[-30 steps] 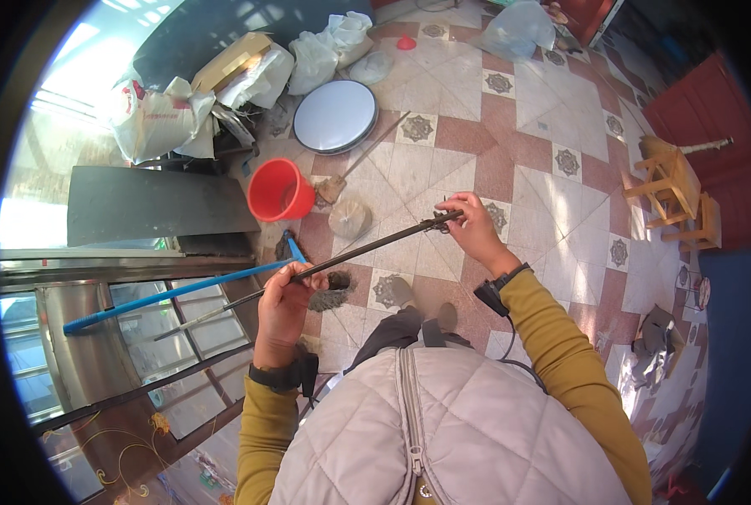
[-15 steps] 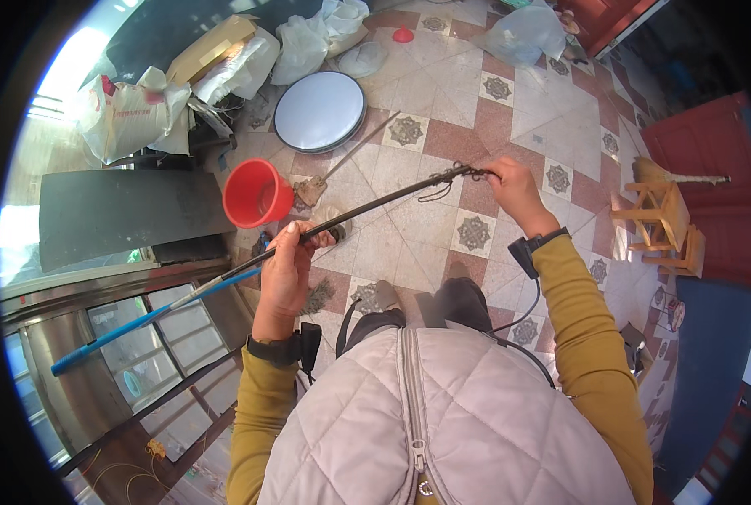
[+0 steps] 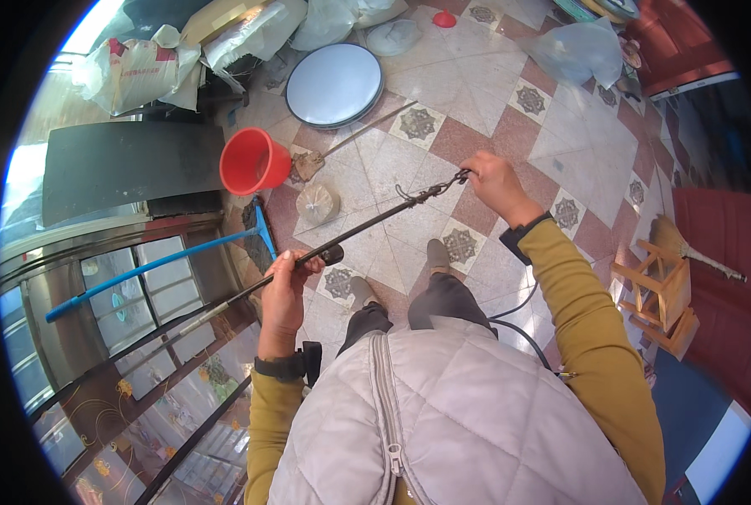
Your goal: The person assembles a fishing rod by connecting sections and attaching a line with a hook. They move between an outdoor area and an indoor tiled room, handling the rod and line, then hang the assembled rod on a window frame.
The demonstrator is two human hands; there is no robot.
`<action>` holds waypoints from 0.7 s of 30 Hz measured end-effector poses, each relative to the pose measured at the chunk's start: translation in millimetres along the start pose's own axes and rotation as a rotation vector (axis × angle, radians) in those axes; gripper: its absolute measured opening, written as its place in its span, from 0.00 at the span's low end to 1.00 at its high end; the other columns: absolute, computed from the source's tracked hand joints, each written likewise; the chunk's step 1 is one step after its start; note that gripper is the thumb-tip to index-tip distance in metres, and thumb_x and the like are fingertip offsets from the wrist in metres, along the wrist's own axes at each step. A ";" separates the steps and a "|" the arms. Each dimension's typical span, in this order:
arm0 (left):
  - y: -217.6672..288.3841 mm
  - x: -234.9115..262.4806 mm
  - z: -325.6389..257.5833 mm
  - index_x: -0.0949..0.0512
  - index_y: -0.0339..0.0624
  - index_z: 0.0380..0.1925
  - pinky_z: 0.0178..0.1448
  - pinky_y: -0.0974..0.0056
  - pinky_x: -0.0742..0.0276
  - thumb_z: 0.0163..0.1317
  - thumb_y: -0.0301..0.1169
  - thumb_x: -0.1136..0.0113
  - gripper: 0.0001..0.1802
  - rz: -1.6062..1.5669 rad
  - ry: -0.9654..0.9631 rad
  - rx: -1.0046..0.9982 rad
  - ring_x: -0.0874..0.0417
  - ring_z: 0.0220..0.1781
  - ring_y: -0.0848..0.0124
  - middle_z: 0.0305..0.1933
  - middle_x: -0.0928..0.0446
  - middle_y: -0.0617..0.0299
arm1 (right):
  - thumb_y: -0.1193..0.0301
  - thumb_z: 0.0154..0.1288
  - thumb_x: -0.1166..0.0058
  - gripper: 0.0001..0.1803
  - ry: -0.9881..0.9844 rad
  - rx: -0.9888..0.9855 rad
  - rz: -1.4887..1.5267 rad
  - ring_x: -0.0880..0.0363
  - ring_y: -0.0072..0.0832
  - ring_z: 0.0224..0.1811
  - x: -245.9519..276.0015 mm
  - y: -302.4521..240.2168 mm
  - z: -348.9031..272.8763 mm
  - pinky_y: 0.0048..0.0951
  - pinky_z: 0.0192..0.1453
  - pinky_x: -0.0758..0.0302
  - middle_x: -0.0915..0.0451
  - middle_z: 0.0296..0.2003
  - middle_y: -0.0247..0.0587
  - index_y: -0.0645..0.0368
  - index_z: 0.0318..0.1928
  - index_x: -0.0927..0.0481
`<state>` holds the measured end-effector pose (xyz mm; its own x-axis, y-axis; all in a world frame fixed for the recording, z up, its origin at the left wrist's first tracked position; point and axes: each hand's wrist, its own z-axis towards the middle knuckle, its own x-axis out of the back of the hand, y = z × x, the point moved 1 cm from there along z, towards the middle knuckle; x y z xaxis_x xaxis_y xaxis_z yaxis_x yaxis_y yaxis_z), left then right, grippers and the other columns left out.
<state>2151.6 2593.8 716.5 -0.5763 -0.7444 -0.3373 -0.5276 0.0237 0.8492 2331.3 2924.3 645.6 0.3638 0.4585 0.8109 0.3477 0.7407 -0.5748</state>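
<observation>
A long, thin steelyard balance with a dark beam slants across in front of me, its right end higher in the picture. My left hand is closed around the beam, thumb on top. Beside those fingers is a small black weight; how it is attached is hidden. Past the left hand the beam runs on to a paler, thinner end. Metal hooks and links sit at the right end. There my right hand pinches the last link between thumb and fingers.
A red bucket, a tied clear bag and a round, pale-topped object stand on the tiled floor. Left lies a blue-handled floor squeegee. Wooden stools and a broom are at right; stuffed bags are back left.
My left hand has shifted slightly down and my right hand slightly left, both still on the balance. The view has turned, baring the squeegee's head and the clear bag.
</observation>
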 end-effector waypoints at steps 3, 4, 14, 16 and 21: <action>-12.9 -12.9 -8.5 0.27 0.34 0.29 0.51 0.61 0.28 0.73 0.38 0.58 0.20 0.027 0.000 0.044 0.24 0.39 0.66 0.33 0.25 0.57 | 0.81 0.52 0.45 0.10 0.210 0.175 0.163 0.21 0.41 0.36 2.5 10.0 -4.7 0.35 0.40 0.23 0.22 0.33 0.43 0.58 0.36 0.18; -15.9 -14.0 -12.3 0.26 0.35 0.29 0.51 0.62 0.28 0.73 0.39 0.58 0.20 0.020 0.040 0.053 0.23 0.39 0.66 0.32 0.25 0.57 | 0.82 0.52 0.45 0.10 0.142 0.134 0.117 0.21 0.41 0.36 -0.5 12.1 -5.8 0.35 0.40 0.23 0.22 0.33 0.43 0.58 0.36 0.18; -32.7 1.9 -20.6 0.24 0.34 0.33 0.50 0.63 0.25 0.72 0.40 0.56 0.19 -0.024 0.106 0.055 0.20 0.41 0.66 0.34 0.22 0.56 | 0.82 0.53 0.47 0.10 0.115 0.145 0.050 0.21 0.40 0.36 -8.3 5.4 -2.2 0.35 0.38 0.23 0.23 0.33 0.43 0.58 0.36 0.18; -39.2 2.4 -30.9 0.24 0.34 0.34 0.50 0.63 0.25 0.72 0.40 0.57 0.20 -0.018 0.117 0.065 0.20 0.42 0.66 0.33 0.22 0.56 | 0.82 0.53 0.47 0.10 0.120 0.182 0.047 0.21 0.40 0.36 -8.1 -1.3 3.0 0.35 0.38 0.23 0.23 0.33 0.42 0.58 0.36 0.18; -40.1 15.4 -41.3 0.24 0.36 0.36 0.50 0.62 0.24 0.74 0.44 0.59 0.22 -0.016 0.161 0.050 0.19 0.43 0.65 0.35 0.21 0.56 | 0.84 0.53 0.47 0.13 0.022 0.067 -0.024 0.21 0.39 0.35 -9.6 -18.7 8.6 0.33 0.38 0.23 0.22 0.34 0.41 0.57 0.37 0.17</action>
<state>2189.7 2553.8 694.1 -0.4619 -0.8424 -0.2775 -0.5689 0.0414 0.8214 2313.9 2910.3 649.5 0.3752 0.4298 0.8213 0.2982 0.7829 -0.5460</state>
